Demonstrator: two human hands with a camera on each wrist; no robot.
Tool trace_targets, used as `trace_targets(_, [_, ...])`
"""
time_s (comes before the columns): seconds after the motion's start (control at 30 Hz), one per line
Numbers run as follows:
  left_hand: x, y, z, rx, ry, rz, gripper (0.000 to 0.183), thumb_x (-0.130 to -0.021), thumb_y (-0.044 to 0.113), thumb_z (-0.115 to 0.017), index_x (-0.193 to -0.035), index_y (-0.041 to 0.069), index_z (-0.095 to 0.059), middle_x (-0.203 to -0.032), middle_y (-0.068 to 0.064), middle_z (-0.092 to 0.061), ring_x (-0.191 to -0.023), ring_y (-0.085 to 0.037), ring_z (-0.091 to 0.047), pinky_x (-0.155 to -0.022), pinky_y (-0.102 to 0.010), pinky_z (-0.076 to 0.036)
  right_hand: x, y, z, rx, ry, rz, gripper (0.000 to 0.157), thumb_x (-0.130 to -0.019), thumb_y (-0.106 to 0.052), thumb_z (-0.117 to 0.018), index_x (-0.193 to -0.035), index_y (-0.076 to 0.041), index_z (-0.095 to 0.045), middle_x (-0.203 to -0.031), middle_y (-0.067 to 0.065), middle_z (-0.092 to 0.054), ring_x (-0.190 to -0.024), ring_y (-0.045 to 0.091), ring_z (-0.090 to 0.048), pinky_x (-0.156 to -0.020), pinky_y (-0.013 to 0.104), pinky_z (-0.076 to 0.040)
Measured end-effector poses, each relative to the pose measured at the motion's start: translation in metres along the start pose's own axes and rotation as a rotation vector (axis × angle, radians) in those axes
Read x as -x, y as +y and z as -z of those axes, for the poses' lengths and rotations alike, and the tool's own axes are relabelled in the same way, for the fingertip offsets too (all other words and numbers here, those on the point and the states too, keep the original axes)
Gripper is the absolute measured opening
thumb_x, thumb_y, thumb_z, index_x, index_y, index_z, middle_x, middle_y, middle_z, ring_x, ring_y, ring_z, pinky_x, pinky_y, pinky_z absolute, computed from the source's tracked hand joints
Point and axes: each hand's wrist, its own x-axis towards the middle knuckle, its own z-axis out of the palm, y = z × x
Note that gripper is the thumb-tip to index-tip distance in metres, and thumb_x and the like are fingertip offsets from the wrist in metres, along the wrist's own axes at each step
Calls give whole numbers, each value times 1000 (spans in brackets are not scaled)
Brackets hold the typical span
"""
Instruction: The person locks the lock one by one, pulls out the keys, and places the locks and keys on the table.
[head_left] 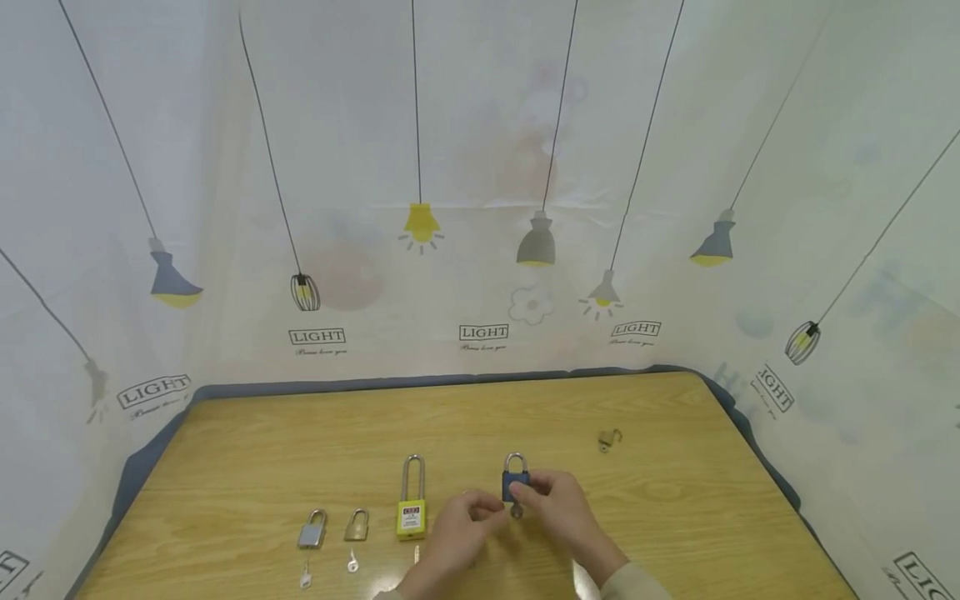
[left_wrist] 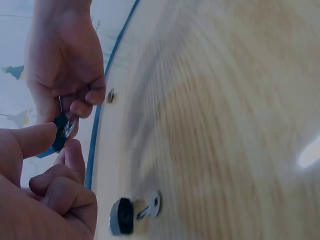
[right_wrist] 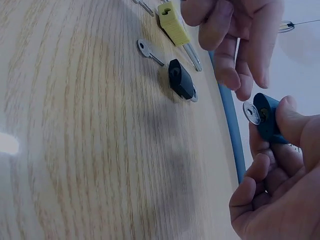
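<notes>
A blue padlock (head_left: 514, 485) with its metal shackle upward is pinched in my right hand (head_left: 562, 510), thumb on its front face. From the bottom of its body a key (right_wrist: 251, 113) sticks out, the round head showing. My left hand (head_left: 467, 533) hovers close by, loosely bent fingers a little short of the key in the right wrist view. Below that hand, a dark padlock (right_wrist: 181, 80) stands on the table with a loose key (right_wrist: 145, 49) beside it; the left hand mostly covers it in the head view.
Left on the wooden table (head_left: 300, 442) stand a yellow long-shackle padlock (head_left: 411, 518), a brass padlock (head_left: 356, 525) and a silver padlock (head_left: 312, 530). Keys (head_left: 352, 562) lie in front of them. Toward the back right sits a small padlock (head_left: 607, 440) with its shackle swung open.
</notes>
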Motion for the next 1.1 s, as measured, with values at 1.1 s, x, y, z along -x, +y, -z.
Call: trace_targets(1.1, [-5,-9,-34,168,80,35,28,-90,33,-68,-95,6,-73,-91,-8,-75,-93,-11,-61,-76,-29,-40,2,-1,-2,-41,21,-45,41,-92,-41,-64,-105,-2,-70,-109,8,-71,-116,33,-58,-100,59,-41])
